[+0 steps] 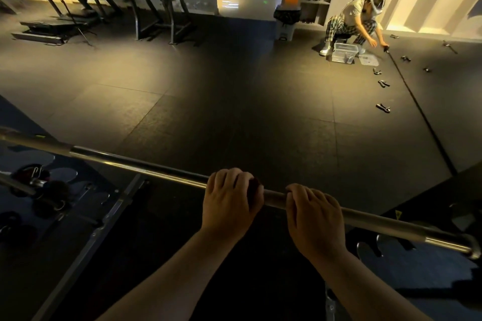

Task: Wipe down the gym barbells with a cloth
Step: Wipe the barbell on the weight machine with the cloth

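grips the barbell [156,171] overhand with both hands: left hand [230,200] curled round it over a dark cloth [255,189], right hand [314,219] clenched on bare steel just beside. keeps the bar slanting across the foreground, above a rack frame [104,219]. faces open rubber floor [234,91]; far right, a crouching person [352,18] beside a clear bin [343,51], with scattered collars [383,108] and another bar [416,104] lying there. far back, a bench machine [161,0].

No words, brands or numbers can be read anywhere. A small yellow triangular warning sticker [397,214] sits on the dark machine frame [443,190] at the right, its symbol too small to make out.
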Tool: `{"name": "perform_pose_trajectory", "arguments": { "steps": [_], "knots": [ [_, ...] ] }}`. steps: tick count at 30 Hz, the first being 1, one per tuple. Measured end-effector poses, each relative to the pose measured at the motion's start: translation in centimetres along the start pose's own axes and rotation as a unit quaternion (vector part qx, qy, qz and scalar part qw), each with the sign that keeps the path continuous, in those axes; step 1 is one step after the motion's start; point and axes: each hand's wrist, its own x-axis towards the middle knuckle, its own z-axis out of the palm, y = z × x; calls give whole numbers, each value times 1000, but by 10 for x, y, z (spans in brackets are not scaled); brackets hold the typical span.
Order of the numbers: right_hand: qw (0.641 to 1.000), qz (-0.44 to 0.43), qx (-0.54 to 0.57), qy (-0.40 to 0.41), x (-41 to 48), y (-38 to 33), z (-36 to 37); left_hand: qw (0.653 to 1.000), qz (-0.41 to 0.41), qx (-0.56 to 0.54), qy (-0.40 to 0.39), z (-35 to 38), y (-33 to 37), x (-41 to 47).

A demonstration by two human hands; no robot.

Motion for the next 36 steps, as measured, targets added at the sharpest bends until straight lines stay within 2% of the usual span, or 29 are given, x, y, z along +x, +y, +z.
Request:
{"name": "perform_pose_trajectory", "arguments": {
  "steps": [3, 5, 7, 10, 11, 15, 16, 18, 20, 21, 24, 27, 28, 32, 34, 36],
  "knots": [
    [1000, -1, 1, -3, -1, -1, -2, 999, -51, 5, -4, -4, 23, 8],
    [1000, 2, 12, -8, 0, -2, -5, 998, -55, -15, 18, 7, 28, -5],
    [1000, 9, 18, -12, 0, -4, -8, 998, -29, -35, 40, 17, 20, -20],
    [1000, 15, 18, -21, 1, -7, -11, 998, 38, -3, 52, 23, 0, -22],
    [999, 16, 18, -25, 1, -8, -12, 998, 33, 6, 54, 22, 2, -20],
    [999, 19, 22, -41, 2, -7, -15, 992, -119, -25, 46, 26, 48, -14],
    [999, 21, 20, -46, 1, -6, -15, 993, -112, -24, 37, 29, 58, -16],
    [998, 25, 25, -58, 0, -2, -15, 999, -30, 3, 15, 33, 57, -25],
    [998, 18, 28, -60, -1, 0, -18, 998, 50, 33, 20, 29, 33, -27],
    [997, 14, 31, -65, -1, 1, -20, 997, 57, 37, 30, 27, 21, -28],
    [996, 18, 30, -79, 0, 1, -24, 999, -38, -20, 32, 23, 13, -26],
    [996, 35, -21, -82, -5, 1, -23, 991, -113, -74, 9, 30, 48, -26],
    [995, 43, -38, -83, -7, 2, -23, 993, -98, -63, -8, 31, 58, -25],
    [995, 48, -45, -80, -12, 15, -29, 997, 74, 21, -12, 31, 50, -26],
    [996, 40, -36, -76, -12, 16, -32, 996, 87, 34, 10, 29, 32, -24],
    [995, 35, -21, -87, -12, 15, -36, 998, 48, 31, 16, 25, 32, -23]
  ]
}}
